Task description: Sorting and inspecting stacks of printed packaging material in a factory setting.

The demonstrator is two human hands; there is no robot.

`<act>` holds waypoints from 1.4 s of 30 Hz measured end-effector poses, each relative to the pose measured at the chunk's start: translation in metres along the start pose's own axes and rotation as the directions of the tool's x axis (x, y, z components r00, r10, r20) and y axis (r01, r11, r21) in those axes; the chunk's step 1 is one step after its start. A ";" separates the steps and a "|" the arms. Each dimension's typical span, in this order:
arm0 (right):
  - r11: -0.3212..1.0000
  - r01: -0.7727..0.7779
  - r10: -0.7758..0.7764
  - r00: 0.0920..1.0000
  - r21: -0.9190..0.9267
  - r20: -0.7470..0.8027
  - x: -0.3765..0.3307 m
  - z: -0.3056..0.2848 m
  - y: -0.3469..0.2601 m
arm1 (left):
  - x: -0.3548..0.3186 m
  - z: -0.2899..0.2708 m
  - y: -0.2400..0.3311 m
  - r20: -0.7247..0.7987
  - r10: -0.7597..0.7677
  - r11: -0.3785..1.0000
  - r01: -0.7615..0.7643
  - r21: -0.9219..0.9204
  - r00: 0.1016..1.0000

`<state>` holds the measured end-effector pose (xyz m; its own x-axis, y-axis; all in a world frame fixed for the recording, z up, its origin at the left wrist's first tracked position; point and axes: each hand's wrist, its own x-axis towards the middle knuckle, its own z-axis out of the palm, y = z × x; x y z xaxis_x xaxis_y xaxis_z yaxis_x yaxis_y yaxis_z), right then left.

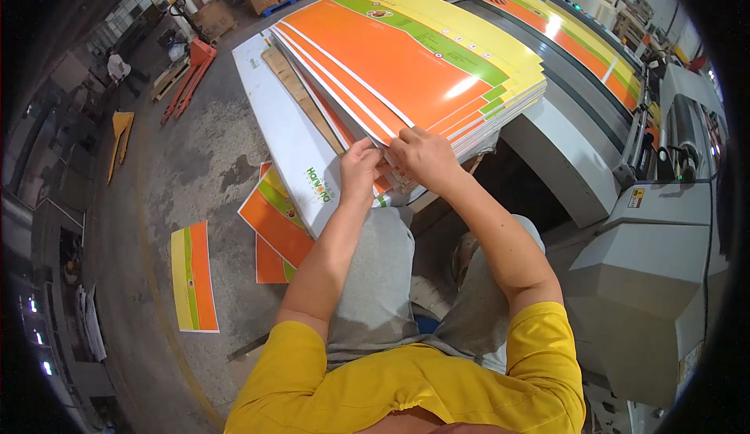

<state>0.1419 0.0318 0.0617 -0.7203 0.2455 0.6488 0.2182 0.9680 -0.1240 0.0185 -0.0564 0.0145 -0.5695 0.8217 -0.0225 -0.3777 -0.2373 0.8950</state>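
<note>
Both hands at the near edge of the printed sheet stack [406, 67], which sits on a white board [289, 133] beside the grey machine [625, 262]. Left hand [359, 170] pinches sheet edges betw. thumb & fingers; right hand [422, 157] curls closed on the same corner. Looks like squaring or counting sheets. Next move prob. needs a firm grip & even lift. Loose sheets [194, 276] lie on the floor.

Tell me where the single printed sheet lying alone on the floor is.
In the head view, the lone sheet lies flat on the concrete floor at lower left, left of the person's left hand and of the fallen sheets beneath the stack.
</note>
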 end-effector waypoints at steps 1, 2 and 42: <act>1.000 0.006 -0.006 1.000 -0.015 0.022 -0.001 -0.001 -0.001 | -0.001 0.003 -0.001 -0.030 -0.004 1.000 0.003 -0.015 1.000; 0.999 0.010 -0.008 0.999 -0.031 0.042 -0.002 -0.002 -0.001 | -0.002 0.005 -0.001 -0.057 -0.008 1.000 0.007 -0.029 0.998; 0.978 -0.193 0.197 0.979 0.078 -0.044 0.008 -0.001 0.012 | -0.009 -0.008 0.009 -0.016 0.183 0.853 -0.151 0.499 0.983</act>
<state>0.1396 0.0456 0.0661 -0.6334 0.4287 0.6442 0.3014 0.9034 -0.3049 0.0140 -0.0700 0.0189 -0.6406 0.7559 0.1350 0.1285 -0.0678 0.9894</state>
